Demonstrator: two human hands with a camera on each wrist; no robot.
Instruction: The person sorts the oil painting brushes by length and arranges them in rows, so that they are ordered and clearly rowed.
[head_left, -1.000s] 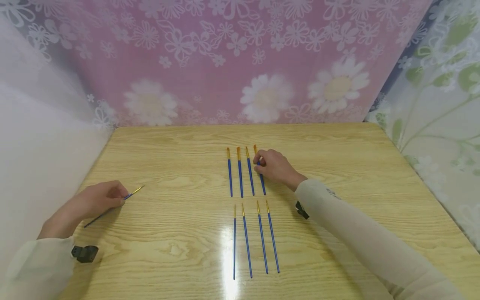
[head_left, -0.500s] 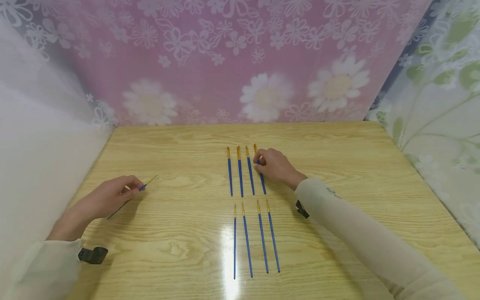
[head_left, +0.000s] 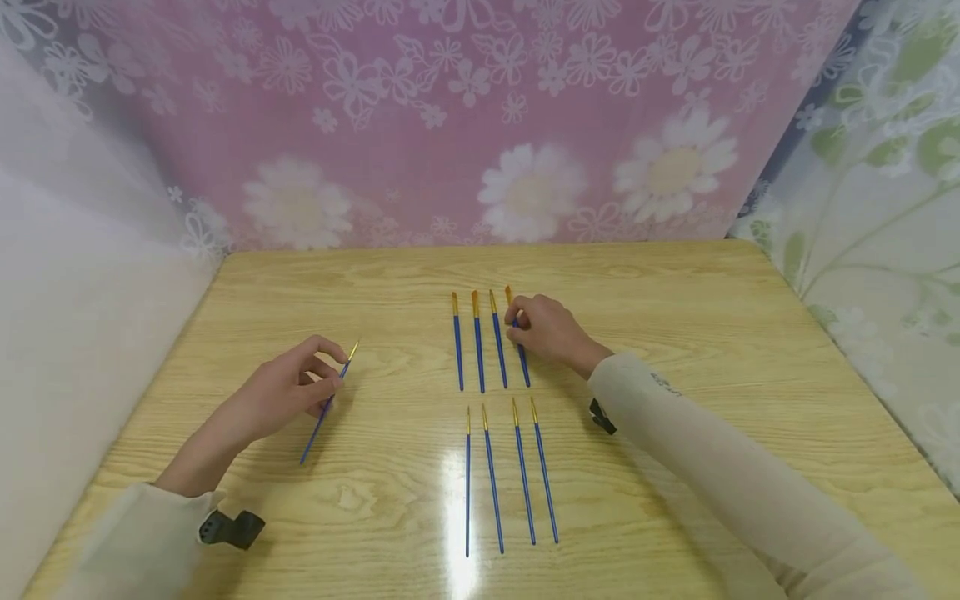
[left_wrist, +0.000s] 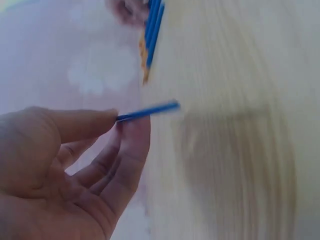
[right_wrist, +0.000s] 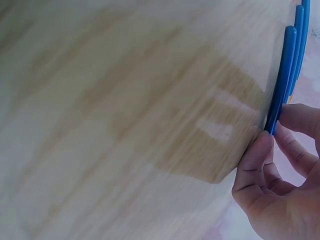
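In the head view my left hand (head_left: 279, 392) pinches a thin blue paintbrush (head_left: 316, 431) with a gold ferrule, its fine tip pointing away from me. The left wrist view shows the blue handle (left_wrist: 157, 109) between thumb and fingers, above the table. My right hand (head_left: 553, 330) pinches the rightmost flat paintbrush (head_left: 524, 368) of the far row between thumb and fingertips; that brush lies on the table, partly hidden by the fingers. To its left lie an orange-tipped brush (head_left: 498, 350), another brush (head_left: 478, 354) and a third brush (head_left: 458, 354), roughly parallel.
Nearer me is a second row of several thin brushes, among them the leftmost brush (head_left: 468, 492) and the rightmost brush (head_left: 546, 479). Everything lies on a wood-grain table (head_left: 675, 292). A pink flowered curtain (head_left: 420, 183) stands behind it, with pale sheets at both sides.
My left hand has moved right and slightly away from me with its brush, which has turned to stand more lengthwise. The right hand stays on the same brush.
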